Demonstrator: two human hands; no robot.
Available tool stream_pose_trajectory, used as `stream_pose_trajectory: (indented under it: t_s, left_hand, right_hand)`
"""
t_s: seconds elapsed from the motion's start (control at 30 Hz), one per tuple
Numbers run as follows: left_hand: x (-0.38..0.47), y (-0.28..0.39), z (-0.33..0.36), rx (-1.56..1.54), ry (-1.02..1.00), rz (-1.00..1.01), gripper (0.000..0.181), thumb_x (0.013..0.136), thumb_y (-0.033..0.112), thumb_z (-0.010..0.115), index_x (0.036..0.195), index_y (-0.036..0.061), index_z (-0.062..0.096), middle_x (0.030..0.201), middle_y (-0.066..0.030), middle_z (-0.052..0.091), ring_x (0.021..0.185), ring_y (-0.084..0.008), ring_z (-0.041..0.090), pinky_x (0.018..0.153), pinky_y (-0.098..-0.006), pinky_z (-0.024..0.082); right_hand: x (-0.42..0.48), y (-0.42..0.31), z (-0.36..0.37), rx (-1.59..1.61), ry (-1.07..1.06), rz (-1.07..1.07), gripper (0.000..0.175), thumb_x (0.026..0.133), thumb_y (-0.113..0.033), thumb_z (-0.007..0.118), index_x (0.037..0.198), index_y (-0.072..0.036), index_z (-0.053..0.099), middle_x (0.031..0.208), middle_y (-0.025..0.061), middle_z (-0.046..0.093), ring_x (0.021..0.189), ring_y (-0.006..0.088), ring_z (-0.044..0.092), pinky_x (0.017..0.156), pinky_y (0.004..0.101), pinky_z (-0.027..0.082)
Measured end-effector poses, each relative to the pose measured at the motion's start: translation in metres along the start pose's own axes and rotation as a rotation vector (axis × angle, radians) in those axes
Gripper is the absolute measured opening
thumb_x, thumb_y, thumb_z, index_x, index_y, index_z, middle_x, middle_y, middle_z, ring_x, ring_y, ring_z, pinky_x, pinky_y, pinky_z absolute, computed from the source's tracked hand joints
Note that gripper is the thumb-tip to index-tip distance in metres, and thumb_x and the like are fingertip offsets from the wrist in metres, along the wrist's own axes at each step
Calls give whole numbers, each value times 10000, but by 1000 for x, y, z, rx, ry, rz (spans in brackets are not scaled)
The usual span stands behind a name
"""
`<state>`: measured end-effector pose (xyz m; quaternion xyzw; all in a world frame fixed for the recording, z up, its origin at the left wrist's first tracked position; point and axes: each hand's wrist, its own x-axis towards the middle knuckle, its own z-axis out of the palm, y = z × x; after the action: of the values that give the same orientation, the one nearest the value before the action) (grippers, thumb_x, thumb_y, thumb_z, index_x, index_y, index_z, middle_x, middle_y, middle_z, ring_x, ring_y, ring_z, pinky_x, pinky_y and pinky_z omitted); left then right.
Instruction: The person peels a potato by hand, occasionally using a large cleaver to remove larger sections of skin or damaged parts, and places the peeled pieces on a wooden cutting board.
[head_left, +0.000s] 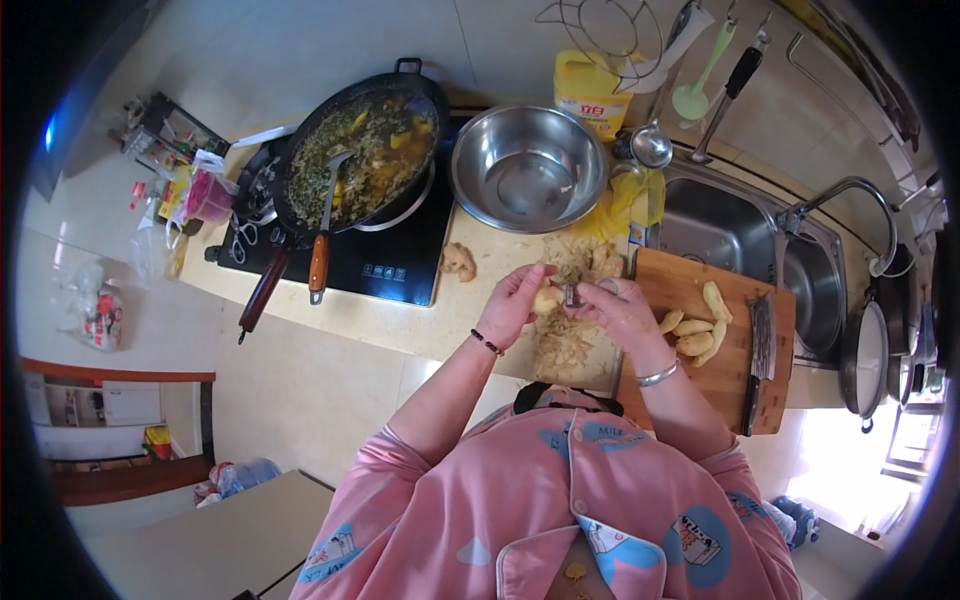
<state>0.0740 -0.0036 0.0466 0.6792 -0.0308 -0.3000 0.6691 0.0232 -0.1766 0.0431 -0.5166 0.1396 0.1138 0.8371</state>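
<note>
My left hand (516, 301) grips a pale piece of peeled ginger (548, 300) by its side. Against its right side, my right hand (616, 309) holds a small peeler or blade (572, 295), partly hidden by the fingers. Peel scraps (562, 351) lie heaped on the counter beneath both hands. An unpeeled knob of ginger (459, 262) rests to the left, beside the cooktop. Another knob of ginger (606, 262) sits just beyond my right hand. Several peeled pieces (694, 328) lie on the wooden cutting board (675, 277), right of my right hand.
A cleaver (761, 345) lies on the board's right side. Behind my hands stand a steel basin (529, 169) and a yellow detergent jug (592, 94). At left, a wok (367, 150) of food with a spatula (328, 225) sits on the cooktop (390, 274). The sink (712, 214) is beyond the board.
</note>
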Motion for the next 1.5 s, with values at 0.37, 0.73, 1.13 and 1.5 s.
stream_pose_trajectory:
  t_s: [0.37,0.73,1.13,1.5]
  left_hand:
    - [8,-13,4,-247,115,-93,592,871,582,307,908,45,551,705,-28,582,586,-92,533,456,-214,402]
    - [0,-11,0,-221,133,-81,456,872,483,448,884,45,574,646,-21,549,483,-70,469,427,-189,366]
    - [-5,-20,5,218,173,214,527,927,454,313,825,31,611,641,-24,551,565,-63,483,516,-197,403]
    - [-4,-26,8,53,160,250,450,931,406,350,852,28,580,658,-18,553,517,-60,463,475,-197,391]
  right_hand:
    - [-5,5,3,276,-58,18,149,820,-138,599,775,4,606,716,58,591,682,150,589,679,260,485]
    - [-13,6,14,-544,36,-381,176,811,-138,607,757,29,619,794,53,621,678,101,546,675,212,437]
    - [-13,1,16,-416,-22,-159,202,792,-161,618,751,36,630,748,56,609,638,114,561,602,230,447]
    - [-14,3,17,-323,22,-92,147,788,-110,608,765,35,618,739,66,613,653,132,572,627,260,474]
